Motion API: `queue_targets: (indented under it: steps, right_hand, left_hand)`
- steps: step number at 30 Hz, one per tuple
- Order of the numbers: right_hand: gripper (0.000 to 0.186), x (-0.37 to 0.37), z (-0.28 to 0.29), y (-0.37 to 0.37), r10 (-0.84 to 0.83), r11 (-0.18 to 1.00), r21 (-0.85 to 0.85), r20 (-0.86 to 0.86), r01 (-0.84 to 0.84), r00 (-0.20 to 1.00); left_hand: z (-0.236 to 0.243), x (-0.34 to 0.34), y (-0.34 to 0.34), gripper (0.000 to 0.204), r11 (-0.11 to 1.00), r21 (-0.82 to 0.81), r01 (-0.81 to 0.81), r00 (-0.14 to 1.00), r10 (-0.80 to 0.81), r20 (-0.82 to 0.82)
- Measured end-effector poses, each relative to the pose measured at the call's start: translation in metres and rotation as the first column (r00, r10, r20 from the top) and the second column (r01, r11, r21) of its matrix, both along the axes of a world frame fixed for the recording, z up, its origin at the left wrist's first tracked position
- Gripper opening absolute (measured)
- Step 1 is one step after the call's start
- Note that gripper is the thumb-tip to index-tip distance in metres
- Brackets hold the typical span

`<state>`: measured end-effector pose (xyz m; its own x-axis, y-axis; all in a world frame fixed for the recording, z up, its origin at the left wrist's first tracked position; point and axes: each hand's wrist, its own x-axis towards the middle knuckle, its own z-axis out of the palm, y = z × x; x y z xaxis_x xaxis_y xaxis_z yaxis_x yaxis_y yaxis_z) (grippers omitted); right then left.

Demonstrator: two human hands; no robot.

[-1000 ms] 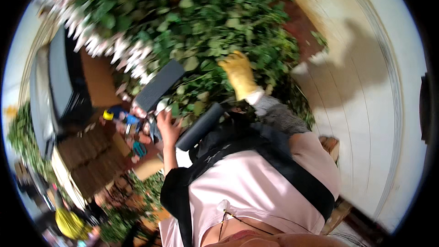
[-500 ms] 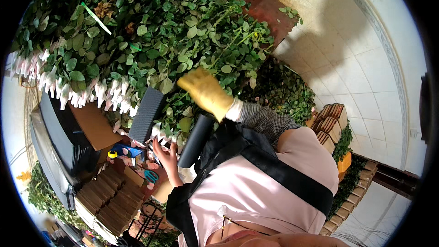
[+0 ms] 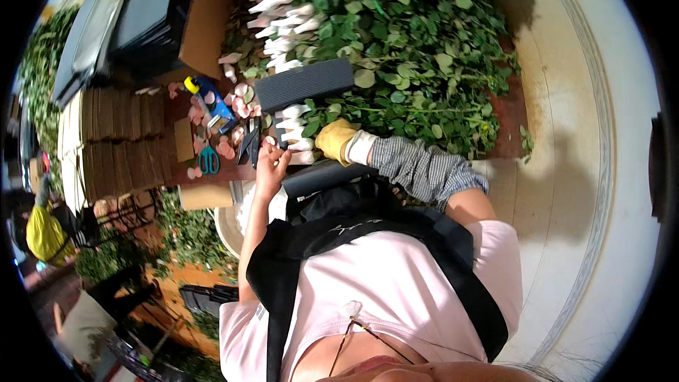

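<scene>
My right hand (image 3: pixel 336 140), in a yellow glove with a checked sleeve, is closed over leafy rose stems (image 3: pixel 385 113) at the near edge of the table. Just left of it are rose heads in white net sleeves (image 3: pixel 300 145). My bare left hand (image 3: pixel 271 164) is beside those heads with its fingers drawn together; what is between them I cannot make out. A ribbed dark grey block (image 3: pixel 304 85) lies across the stems beyond both hands. Between my body and the roses lies a black roll (image 3: pixel 322 178).
Teal scissors (image 3: pixel 209 160), a dark cutting tool (image 3: pixel 249 143), a blue box (image 3: pixel 218 112) and loose pink petals lie to the left. Stacked brown cardboard (image 3: pixel 120 134) and dark sheets (image 3: pixel 155 14) stand farther left. Another person (image 3: pixel 88 322) is at lower left.
My view has turned, so the table sits differently. My left hand's spread fingers have drawn together near the netted heads. The gloved right hand has come down from over the foliage toward the heads.
</scene>
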<state>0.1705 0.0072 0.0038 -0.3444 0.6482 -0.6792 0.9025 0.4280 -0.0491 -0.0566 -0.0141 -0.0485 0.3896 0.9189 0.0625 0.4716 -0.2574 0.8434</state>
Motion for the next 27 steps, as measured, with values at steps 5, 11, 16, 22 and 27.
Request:
queue_targets:
  steps: [5, 11, 16, 22, 27]
  right_hand:
    - [0.027, 0.003, 0.012, 0.003, 0.071, 0.996, -0.059, -0.016, -0.072, 0.997]
    - [0.029, 0.008, 0.066, 0.011, 0.046, 0.988, 0.152, -0.141, -0.024, 0.989]
    - [0.021, 0.0, 0.002, 0.015, 0.157, 0.985, 0.07, 0.039, -0.159, 0.987]
    - [0.022, 0.02, -0.007, 0.01, 0.247, 0.962, 0.146, -0.093, -0.232, 0.965]
    - [0.032, 0.03, 0.035, 0.018, -0.036, 0.953, 0.245, -0.492, 0.178, 0.87]
  left_hand:
    - [0.025, 0.001, -0.01, 0.02, 0.759, -0.199, -0.62, 0.636, 0.634, 0.44]
    - [0.007, 0.0, 0.008, 0.028, 0.893, -0.331, -0.306, 0.951, 0.305, -0.057]
    - [0.014, 0.025, 0.013, 0.026, 0.995, -0.092, -0.034, 0.997, 0.028, -0.071]
    - [-0.025, 0.006, -0.004, 0.015, 0.637, -0.131, -0.76, 0.582, 0.755, 0.301]
    - [-0.007, -0.011, 0.008, 0.025, 0.814, -0.324, -0.482, 0.838, 0.536, 0.1]
